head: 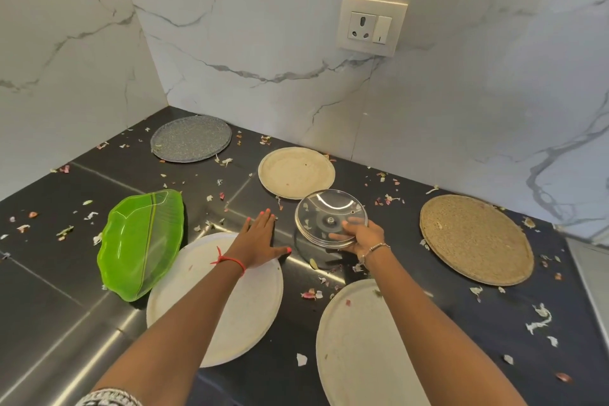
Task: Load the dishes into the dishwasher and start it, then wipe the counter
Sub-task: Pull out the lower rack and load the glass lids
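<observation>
- We're looking into a corner: left wall [66, 59] and back wall [263, 43] meeting, both white marble-look with grey veining.
- We're seeing a cream socket plate [372, 25] sitting on the back wall, one three-pin outlet, one rocker switch beside it.
- We're getting a dark tiled counter [43, 273] below, light glaring off its lower-left tiles.

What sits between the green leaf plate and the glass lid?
Head view: the left hand, flat over the far rim of the left white plate; peel scraps dot the dark counter there.
</observation>
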`<state>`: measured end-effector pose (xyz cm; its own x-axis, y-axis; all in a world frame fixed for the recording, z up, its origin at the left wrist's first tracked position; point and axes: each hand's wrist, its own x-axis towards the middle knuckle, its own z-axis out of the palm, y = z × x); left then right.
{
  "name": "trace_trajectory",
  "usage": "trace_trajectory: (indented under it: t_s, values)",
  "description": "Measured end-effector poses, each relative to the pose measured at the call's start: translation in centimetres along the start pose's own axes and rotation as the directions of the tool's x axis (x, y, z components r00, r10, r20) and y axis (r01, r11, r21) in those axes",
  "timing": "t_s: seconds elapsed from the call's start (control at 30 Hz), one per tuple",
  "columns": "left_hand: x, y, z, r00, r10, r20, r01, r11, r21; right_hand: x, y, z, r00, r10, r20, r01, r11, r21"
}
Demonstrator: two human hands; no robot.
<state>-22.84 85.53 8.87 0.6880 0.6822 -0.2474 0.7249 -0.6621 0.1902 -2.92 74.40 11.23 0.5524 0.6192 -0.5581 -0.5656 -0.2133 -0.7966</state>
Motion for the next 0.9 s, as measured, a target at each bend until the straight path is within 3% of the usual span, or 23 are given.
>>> trace_trajectory:
  t_s: [0.67,0.9]
  values:
    - [-12.3,8.7,4.0,0.991,-0.055,-0.122,0.047,0.997,-0.066,-9.0,2.2,-9.4,0.993,-0.099,-0.06,0.105,0.988,0.11]
    - [-16.5,10.2,6.0,0.975,-0.005,-0.224,-0.016,0.996,-0.089,-14.0,3.8,-13.0,0.988,-0.133,-0.078,0.144,0.977,0.156]
